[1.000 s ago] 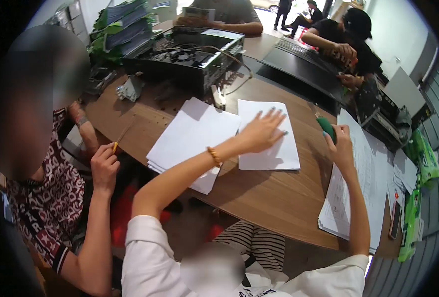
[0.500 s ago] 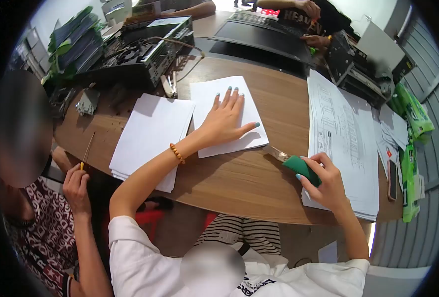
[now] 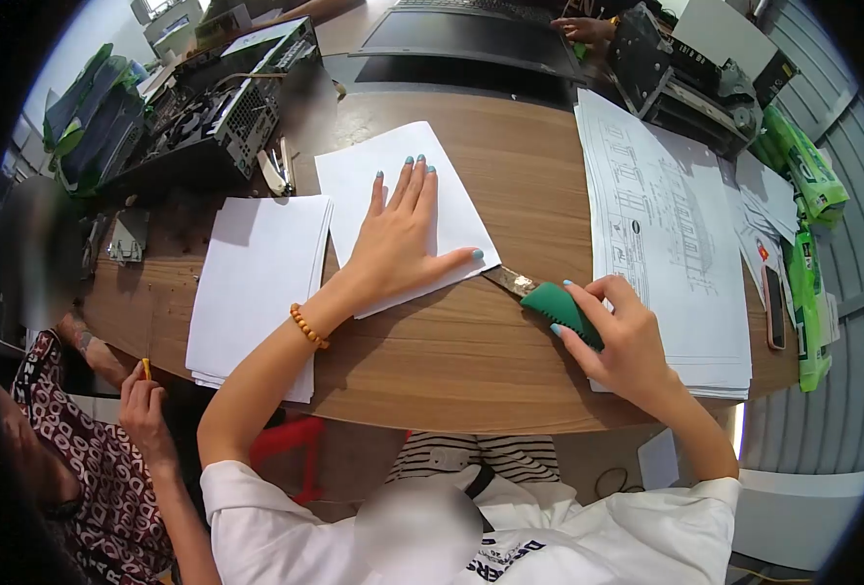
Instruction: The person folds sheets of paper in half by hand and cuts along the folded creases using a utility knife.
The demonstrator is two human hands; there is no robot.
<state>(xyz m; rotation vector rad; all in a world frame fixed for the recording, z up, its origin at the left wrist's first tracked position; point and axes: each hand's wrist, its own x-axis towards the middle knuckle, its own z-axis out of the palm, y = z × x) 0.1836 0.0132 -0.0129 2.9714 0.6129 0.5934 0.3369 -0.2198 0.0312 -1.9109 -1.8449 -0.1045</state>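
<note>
My left hand lies flat on a folded-looking white sheet, fingers stretched towards its far edge and thumb out to the right. A bead bracelet sits on that wrist. In my right hand is a knife with a green handle, gripped between thumb and fingers. Its metal blade points left, the tip right at the sheet's near right corner. A stack of blank paper lies to the left, close beside the sheet. On the right is a pile of printed drawings, partly under my right hand.
An opened computer case stands at the back left, a black flat panel at the back. Dark metal equipment, green packets and a phone are on the right. A person's hand at left holds a yellow-handled tool.
The knife has moved left, bringing its blade to the sheet's corner. My left hand stays flat on the sheet, which looks turned slightly. The whole view has shifted a little.
</note>
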